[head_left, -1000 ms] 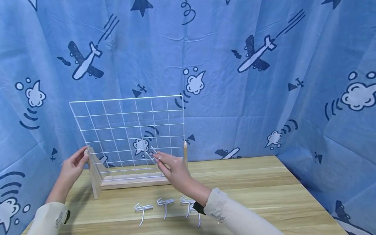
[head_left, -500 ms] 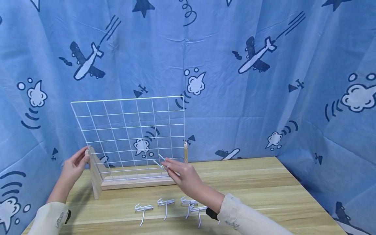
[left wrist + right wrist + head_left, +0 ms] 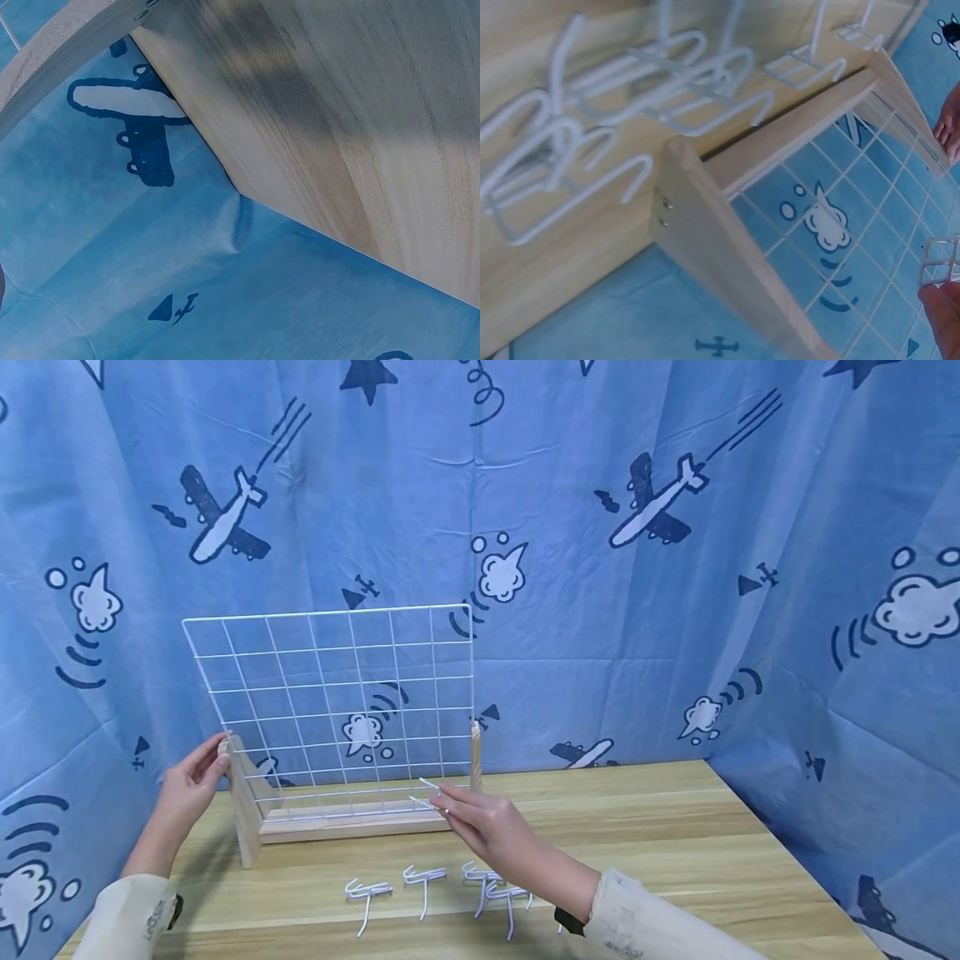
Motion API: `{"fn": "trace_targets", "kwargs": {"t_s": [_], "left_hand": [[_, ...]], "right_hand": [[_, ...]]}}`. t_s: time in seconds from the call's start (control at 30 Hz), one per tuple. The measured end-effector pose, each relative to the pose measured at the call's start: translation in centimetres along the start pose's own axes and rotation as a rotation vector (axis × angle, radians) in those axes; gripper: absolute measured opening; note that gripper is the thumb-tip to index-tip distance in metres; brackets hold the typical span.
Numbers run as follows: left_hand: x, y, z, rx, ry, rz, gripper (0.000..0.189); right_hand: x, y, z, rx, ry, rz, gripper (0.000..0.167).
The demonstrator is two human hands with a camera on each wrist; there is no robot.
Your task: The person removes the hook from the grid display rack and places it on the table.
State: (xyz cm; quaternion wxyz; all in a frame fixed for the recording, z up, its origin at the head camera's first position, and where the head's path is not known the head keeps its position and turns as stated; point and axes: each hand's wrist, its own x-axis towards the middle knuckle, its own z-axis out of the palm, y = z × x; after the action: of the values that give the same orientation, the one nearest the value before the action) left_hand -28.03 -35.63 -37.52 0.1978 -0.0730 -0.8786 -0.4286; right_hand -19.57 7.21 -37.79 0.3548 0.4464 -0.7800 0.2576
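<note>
A white wire grid panel [image 3: 337,693] stands in a wooden base with two side uprights. My left hand [image 3: 189,785] grips the top of the left upright [image 3: 243,810] between thumb and fingers. My right hand [image 3: 487,827] pinches a white wire hook [image 3: 424,802], its prongs pointing left, in front of the grid's lower right corner. In the right wrist view that hook [image 3: 939,259] overlaps the grid, fingertips at its end. The left wrist view shows an upright [image 3: 67,56] at the top left, with almost none of the hand.
Several more white wire hooks [image 3: 424,877] lie in a loose row on the wood-grain table [image 3: 660,852] before the stand, some partly hidden by my right forearm. A blue curtain [image 3: 570,610] with airplane prints surrounds the table's back and sides.
My right hand has moved right and downward with the wire hook, away from the middle of the grid. More loose hooks show beneath the arm. My left hand stays on the upright.
</note>
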Motion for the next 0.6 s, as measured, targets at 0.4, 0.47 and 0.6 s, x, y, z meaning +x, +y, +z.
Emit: {"fn": "trace_targets", "kwargs": {"t_s": [0.4,0.47,0.6], "left_hand": [[0.1,-0.1,-0.1,-0.025,0.014,0.035,0.056],[0.1,-0.1,-0.1,-0.023,0.013,0.032,0.056],[0.1,0.1,0.0,-0.018,0.003,0.009,0.056]], "right_hand": [[-2.5,0.1,-0.5,-0.111,-0.039,-0.133,0.030],[-2.9,0.1,-0.5,-0.135,-0.050,-0.140,0.034],[-3.6,0.1,-0.3,-0.181,-0.072,-0.172,0.037]]}}
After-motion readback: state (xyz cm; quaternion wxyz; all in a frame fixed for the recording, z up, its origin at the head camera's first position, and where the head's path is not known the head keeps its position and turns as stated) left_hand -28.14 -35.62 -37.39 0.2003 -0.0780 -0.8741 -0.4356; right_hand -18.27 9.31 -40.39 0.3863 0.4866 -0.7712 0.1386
